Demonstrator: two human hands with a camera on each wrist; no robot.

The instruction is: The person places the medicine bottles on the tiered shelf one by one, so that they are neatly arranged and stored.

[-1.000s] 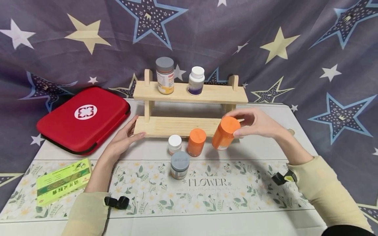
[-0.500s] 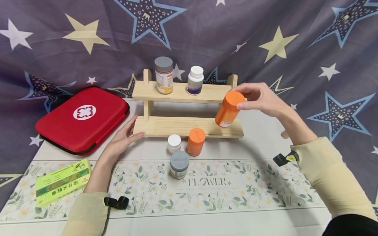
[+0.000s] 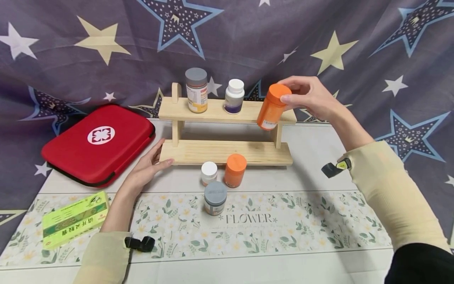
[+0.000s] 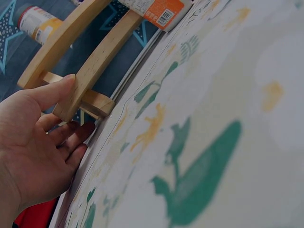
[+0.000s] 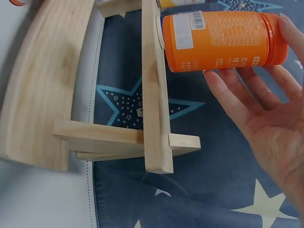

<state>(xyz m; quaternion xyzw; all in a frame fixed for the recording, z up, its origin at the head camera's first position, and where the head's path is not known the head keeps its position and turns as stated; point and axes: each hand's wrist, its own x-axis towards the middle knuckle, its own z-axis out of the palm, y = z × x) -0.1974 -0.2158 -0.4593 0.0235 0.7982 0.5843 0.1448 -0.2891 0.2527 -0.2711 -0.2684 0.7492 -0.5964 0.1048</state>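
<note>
My right hand (image 3: 308, 96) holds an orange pill bottle (image 3: 271, 108) by its orange lid, slightly tilted, at the right part of the shelf's upper board. In the right wrist view the bottle's base (image 5: 183, 42) is right at that board's edge, with thumb and fingers round the lid end. My left hand (image 3: 143, 169) grips the left end of the two-tier wooden shelf (image 3: 227, 152); in the left wrist view the thumb (image 4: 57, 90) presses on the lower board and the fingers curl beneath. A grey-lidded bottle (image 3: 196, 94) and a white bottle (image 3: 235, 96) stand on the upper board.
Before the shelf stand a small white-lidded bottle (image 3: 209, 173), another orange bottle (image 3: 235, 171) and a grey-lidded jar (image 3: 215, 199). A red first-aid case (image 3: 81, 154) and a green medicine box (image 3: 76, 219) lie at left. A star-patterned cloth (image 3: 269, 39) hangs behind.
My right hand has raised the orange pill bottle from in front of the lower board up to the upper board. The left hand stays on the shelf's left end.
</note>
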